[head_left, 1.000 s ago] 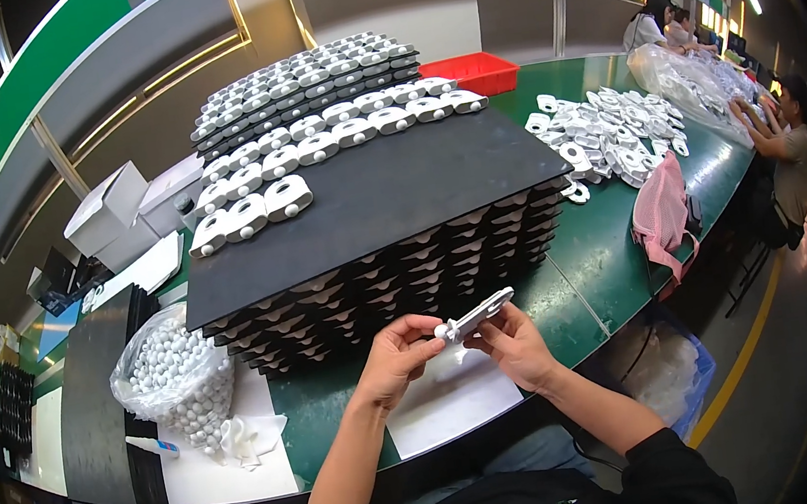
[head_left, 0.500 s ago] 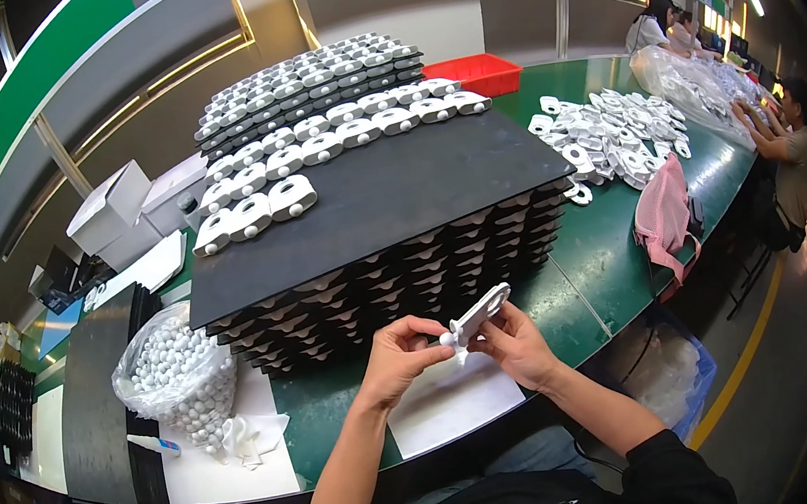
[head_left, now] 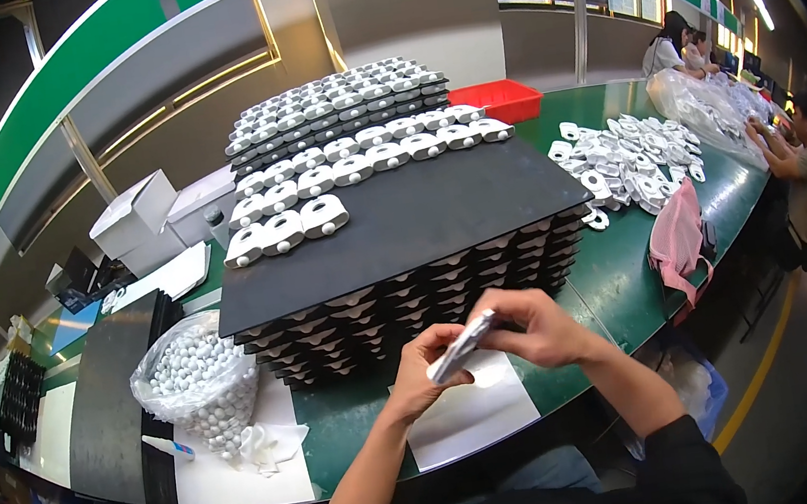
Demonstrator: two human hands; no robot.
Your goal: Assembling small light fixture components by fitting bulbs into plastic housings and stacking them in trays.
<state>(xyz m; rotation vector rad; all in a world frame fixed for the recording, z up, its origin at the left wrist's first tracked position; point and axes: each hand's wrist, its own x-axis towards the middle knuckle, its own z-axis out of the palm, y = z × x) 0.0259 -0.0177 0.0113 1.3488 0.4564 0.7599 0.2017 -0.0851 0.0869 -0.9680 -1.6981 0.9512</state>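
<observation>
Between my hands, over a white sheet (head_left: 473,410) at the table's front edge, is a white plastic part (head_left: 460,348), tilted, its narrow side toward me. My left hand (head_left: 422,371) pinches its lower end. My right hand (head_left: 534,329) grips its upper end between thumb and fingers. No ball shows on the part from this angle. Just beyond stands a tall stack of black boards (head_left: 420,220) layered with white parts. On the top board sit rows of similar white parts (head_left: 282,232) with small white balls at their fronts.
To the left a clear bag of white balls (head_left: 198,368) stands beside a glue tube (head_left: 167,446) and a crumpled white cloth (head_left: 271,447). At right lie a heap of loose white parts (head_left: 629,164) and a pink cloth bag (head_left: 676,239). A red bin (head_left: 498,101) stands behind the stack; several people work at far right.
The white part has been turned from showing its broad face to nearly edge-on. My right hand has come up over its top end. The whole view has shifted slightly.
</observation>
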